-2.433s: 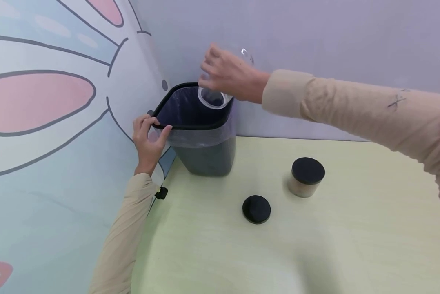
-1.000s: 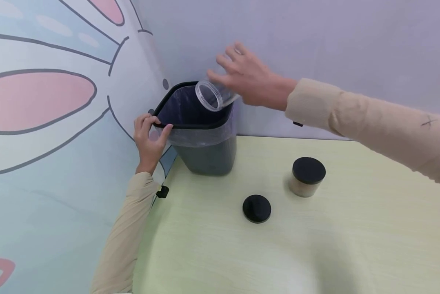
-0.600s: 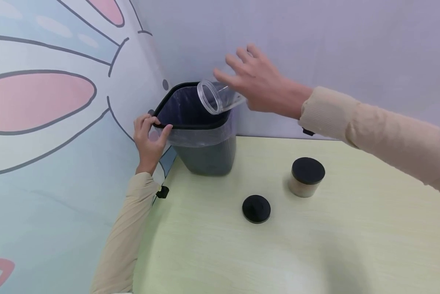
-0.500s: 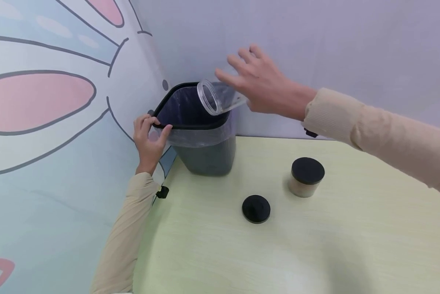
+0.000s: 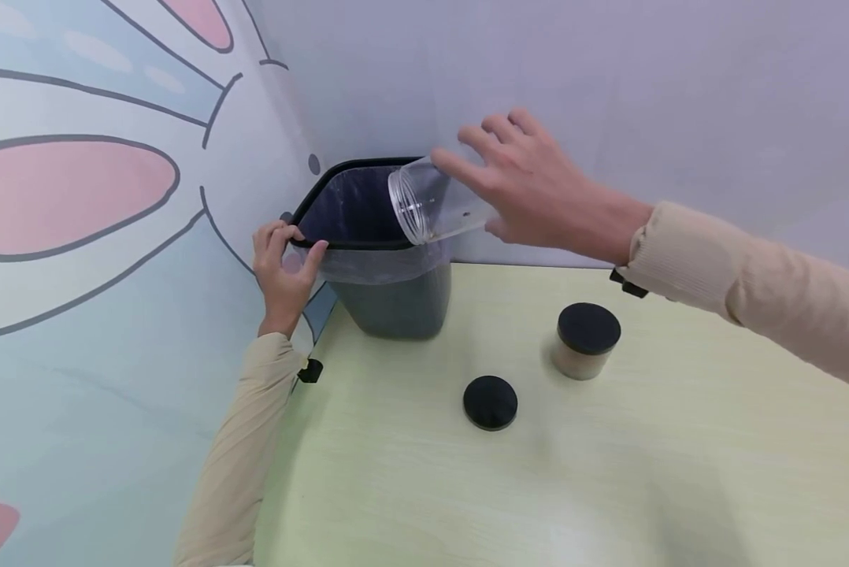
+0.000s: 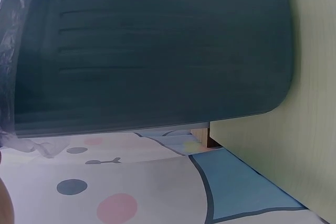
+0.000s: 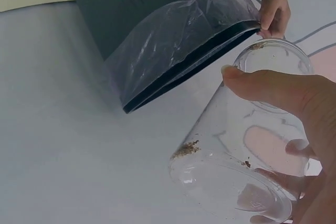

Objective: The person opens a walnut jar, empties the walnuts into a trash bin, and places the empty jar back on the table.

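With right hand (image 5: 534,185), holds in clamped grip the clear jar (image 5: 453,206), tilted at the right side of the bin (image 5: 396,303), with mouth toward its opening and brown crumbs (image 7: 187,149) inside. With left hand (image 5: 281,276), pinches the bin's near left corner. Has on the counter (image 5: 396,480), right of the bin, a black lid (image 5: 491,402) and a lidded jar (image 5: 586,340).

Bin (image 5: 396,305) on table (image 5: 396,472); loose lid (image 5: 491,403) front-right, lidded jar (image 5: 586,342) farther right.
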Tool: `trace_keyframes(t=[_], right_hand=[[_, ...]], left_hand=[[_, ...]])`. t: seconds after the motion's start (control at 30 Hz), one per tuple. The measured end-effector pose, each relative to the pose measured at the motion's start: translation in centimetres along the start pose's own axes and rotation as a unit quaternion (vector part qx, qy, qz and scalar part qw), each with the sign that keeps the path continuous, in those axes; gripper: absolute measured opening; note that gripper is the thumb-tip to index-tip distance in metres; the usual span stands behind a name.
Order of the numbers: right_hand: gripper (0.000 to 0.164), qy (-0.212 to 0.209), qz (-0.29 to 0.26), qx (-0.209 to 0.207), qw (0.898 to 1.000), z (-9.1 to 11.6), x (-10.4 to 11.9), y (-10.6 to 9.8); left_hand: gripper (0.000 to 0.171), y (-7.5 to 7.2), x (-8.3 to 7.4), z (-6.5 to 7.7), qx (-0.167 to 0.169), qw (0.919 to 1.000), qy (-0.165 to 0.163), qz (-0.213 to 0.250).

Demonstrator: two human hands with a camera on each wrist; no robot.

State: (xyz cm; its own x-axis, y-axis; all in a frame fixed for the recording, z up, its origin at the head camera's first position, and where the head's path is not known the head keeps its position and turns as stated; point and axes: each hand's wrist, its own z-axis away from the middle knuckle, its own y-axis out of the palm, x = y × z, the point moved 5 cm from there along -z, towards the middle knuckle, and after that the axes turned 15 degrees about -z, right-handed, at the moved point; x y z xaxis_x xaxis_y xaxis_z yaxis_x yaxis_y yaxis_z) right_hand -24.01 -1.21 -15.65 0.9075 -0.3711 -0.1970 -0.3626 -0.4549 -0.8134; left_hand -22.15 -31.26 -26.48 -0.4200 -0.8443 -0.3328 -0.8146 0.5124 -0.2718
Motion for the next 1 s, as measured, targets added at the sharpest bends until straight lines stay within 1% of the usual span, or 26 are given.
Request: trace_keyframes(t=[0.13,0.37,0.47,0.6,0.73,0.83,1.0], right_hand=[[0.083,0.015,-0.02,-0.008,1.0,0.7,0.1,-0.4],[0.088,0.028,-0.047,-0.024,0.998,2.1,0.0,-0.8],[0.088,0.036,-0.055,-0.027,0.997,2.8,-0.1,-0.8],[0.089,0.055,-0.071,-0.028,0.996,3.5,-0.1,-0.7],[0.092,0.084,-0.09,-0.022,0.992,4.2,-0.1,-0.6],[0.094,0.098,-0.095,-0.02,0.99,4.7,-0.1,-0.5],[0.098,0.111,-0.103,-0.02,0.988,5.4,0.0,-0.3]], left_hand=[[0.03,0.1,0.1,0.0,0.0,1.0,-0.003,0.002],[0.031,0.2,0.1,0.0,-0.002,1.0,0.0,0.007],[0.032,0.3,0.4,0.0,-0.004,1.0,0.003,0.004],[0.038,0.7,2.4,0.3,-0.009,0.9999,0.01,-0.007],[0.046,0.9,4.3,0.4,-0.006,0.9998,0.006,-0.018],[0.05,1.0,4.9,0.3,-0.004,0.9998,0.002,-0.018],[0.05,1.1,5.0,0.1,-0.006,0.9998,0.007,-0.014]])
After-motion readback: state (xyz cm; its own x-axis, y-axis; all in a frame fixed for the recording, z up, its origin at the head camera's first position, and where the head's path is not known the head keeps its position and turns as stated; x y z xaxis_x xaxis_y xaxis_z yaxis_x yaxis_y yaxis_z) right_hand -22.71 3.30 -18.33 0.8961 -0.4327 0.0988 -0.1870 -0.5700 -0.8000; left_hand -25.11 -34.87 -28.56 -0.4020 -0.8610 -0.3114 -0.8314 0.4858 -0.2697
